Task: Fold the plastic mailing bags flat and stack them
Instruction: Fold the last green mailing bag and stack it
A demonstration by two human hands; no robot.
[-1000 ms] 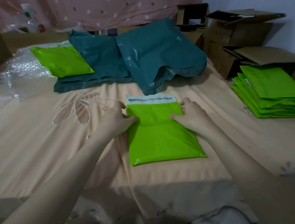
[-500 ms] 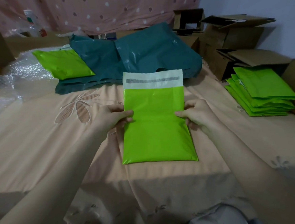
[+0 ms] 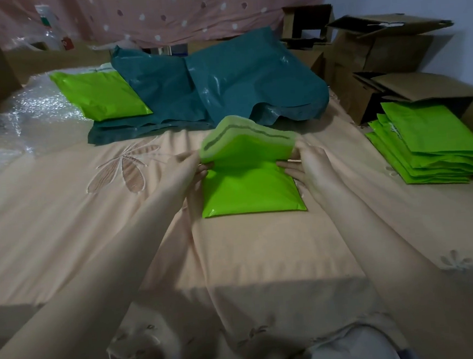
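From the head camera, a glossy lime-green mailing bag [image 3: 251, 188] lies on a peach embroidered bedsheet [image 3: 63, 221], its pale translucent flap with a dark adhesive strip curling up and over toward the person. The left hand [image 3: 185, 172] pinches the bag's left edge at the fold, and the right hand [image 3: 307, 165] pinches its right edge, fingers curled on the slick plastic. To the right sits a stack of folded green bags [image 3: 431, 147], flat and rectangular. Behind lie crumpled teal bags [image 3: 222, 81], another green bag [image 3: 101, 96] resting on them, shiny bubble wrap [image 3: 26, 111] and brown cardboard boxes [image 3: 383, 46].
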